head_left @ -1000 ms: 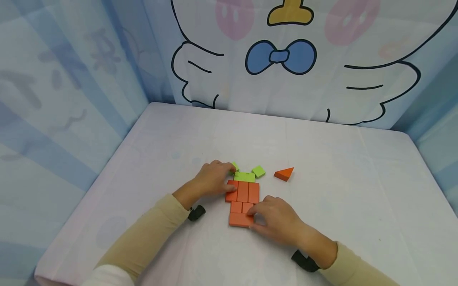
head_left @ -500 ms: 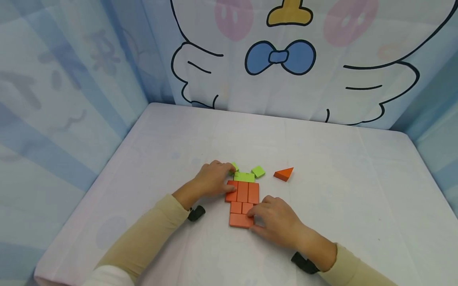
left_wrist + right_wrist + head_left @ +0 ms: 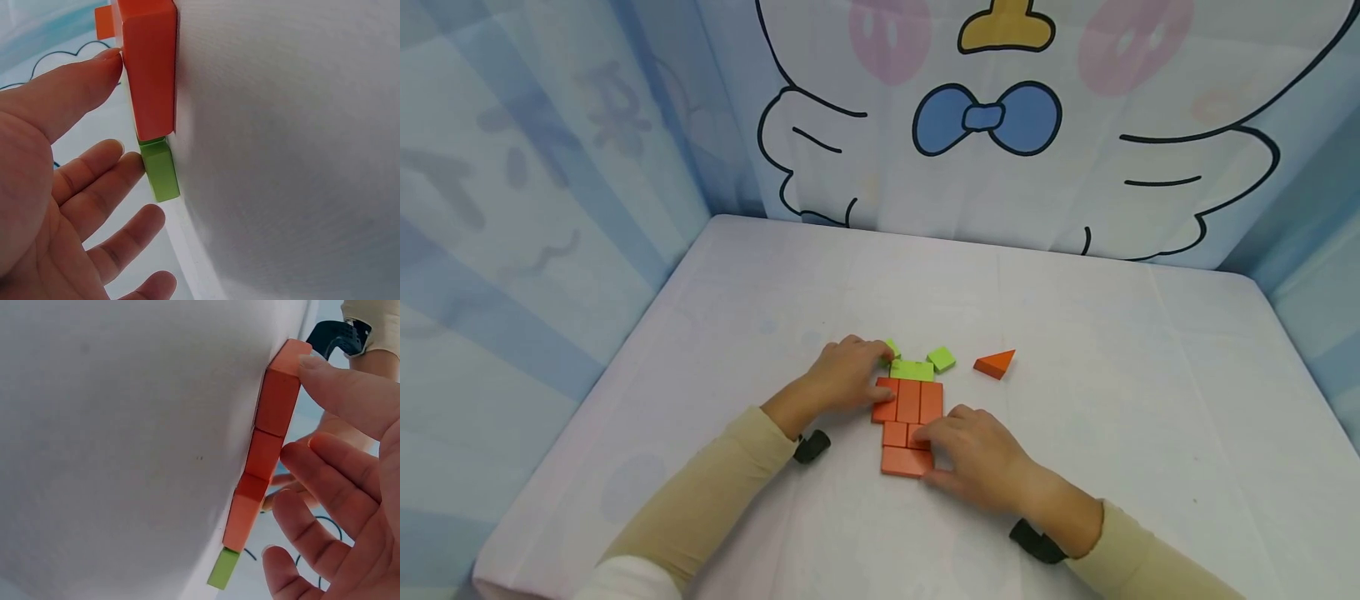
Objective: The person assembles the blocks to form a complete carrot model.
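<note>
A flat figure of orange blocks (image 3: 909, 402) lies mid-table, with a wide orange block (image 3: 904, 461) at its near end and a green block (image 3: 912, 370) at its far end. My left hand (image 3: 848, 377) lies along the figure's left side; straight fingers touch the orange block (image 3: 150, 69) and a small green block (image 3: 160, 170). My right hand (image 3: 973, 450) rests at the lower right, thumb against the wide block (image 3: 282, 384), fingers touching the small orange squares (image 3: 262, 456). A loose green square (image 3: 942, 359) and an orange triangle (image 3: 996, 363) sit beyond.
The white cloth table (image 3: 1075, 350) is walled by printed curtains (image 3: 985, 125) at the back and on both sides. Its left edge (image 3: 587, 400) and right edge (image 3: 1307, 358) drop off. Black wrist straps (image 3: 1036, 542) sit on both forearms.
My right hand has slid slightly left and forward, its fingers now over the small orange squares. The left hand and the loose pieces have stayed in place.
</note>
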`<state>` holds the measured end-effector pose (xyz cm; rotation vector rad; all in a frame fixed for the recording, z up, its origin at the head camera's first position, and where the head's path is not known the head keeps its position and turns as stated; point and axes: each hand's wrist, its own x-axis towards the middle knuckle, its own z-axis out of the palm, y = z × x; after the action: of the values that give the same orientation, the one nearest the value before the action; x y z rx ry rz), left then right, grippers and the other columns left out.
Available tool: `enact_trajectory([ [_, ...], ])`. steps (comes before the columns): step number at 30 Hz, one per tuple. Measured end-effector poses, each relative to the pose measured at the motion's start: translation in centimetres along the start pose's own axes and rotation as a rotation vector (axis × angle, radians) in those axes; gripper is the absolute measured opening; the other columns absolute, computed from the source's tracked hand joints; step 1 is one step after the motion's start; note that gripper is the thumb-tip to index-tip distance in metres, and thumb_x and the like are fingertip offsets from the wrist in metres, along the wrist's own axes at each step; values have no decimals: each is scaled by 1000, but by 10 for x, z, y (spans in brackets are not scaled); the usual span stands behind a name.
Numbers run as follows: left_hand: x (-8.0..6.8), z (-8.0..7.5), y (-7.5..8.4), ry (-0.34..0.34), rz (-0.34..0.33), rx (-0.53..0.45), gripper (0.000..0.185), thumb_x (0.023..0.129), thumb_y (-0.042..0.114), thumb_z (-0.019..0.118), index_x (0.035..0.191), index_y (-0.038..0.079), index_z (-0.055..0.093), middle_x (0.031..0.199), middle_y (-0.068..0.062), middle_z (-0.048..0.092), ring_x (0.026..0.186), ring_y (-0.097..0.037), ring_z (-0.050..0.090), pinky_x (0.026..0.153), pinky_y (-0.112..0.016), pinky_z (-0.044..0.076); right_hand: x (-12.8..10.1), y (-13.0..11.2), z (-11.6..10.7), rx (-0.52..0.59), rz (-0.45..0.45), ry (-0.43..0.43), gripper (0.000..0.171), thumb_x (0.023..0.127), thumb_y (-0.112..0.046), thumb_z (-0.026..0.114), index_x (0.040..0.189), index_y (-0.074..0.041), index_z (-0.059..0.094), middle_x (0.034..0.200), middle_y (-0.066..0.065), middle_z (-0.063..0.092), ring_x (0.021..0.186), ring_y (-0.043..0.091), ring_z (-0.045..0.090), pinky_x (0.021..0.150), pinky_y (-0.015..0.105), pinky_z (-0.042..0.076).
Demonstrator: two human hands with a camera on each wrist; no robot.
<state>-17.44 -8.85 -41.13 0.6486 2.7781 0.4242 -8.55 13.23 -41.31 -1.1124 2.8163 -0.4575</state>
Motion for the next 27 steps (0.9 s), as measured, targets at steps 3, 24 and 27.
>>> enact_trajectory([
  [3,0,0,0,-3,-1,-1,54,91,41,74,135,16,59,133,0,61,128,-29,48,102,-51,38,1,0,0,-8,2,-20,40,82,-28,83,117,-13,71,109,-5,70,99,21,58,79,41,48],
  [24,1,0,1,-14,-10,8,54,91,41,74,136,16,58,133,-1,61,128,-29,48,101,-50,39,3,0,0,19,19,-37,42,82,-27,84,118,-11,70,110,-3,69,101,22,58,82,41,49],
  [27,1,-1,1,-12,-7,4,54,91,41,74,136,15,58,133,-1,61,127,-29,48,101,-50,39,2,3,-2,45,7,-45,43,83,-27,83,120,-11,69,113,-4,68,102,21,58,85,39,49],
])
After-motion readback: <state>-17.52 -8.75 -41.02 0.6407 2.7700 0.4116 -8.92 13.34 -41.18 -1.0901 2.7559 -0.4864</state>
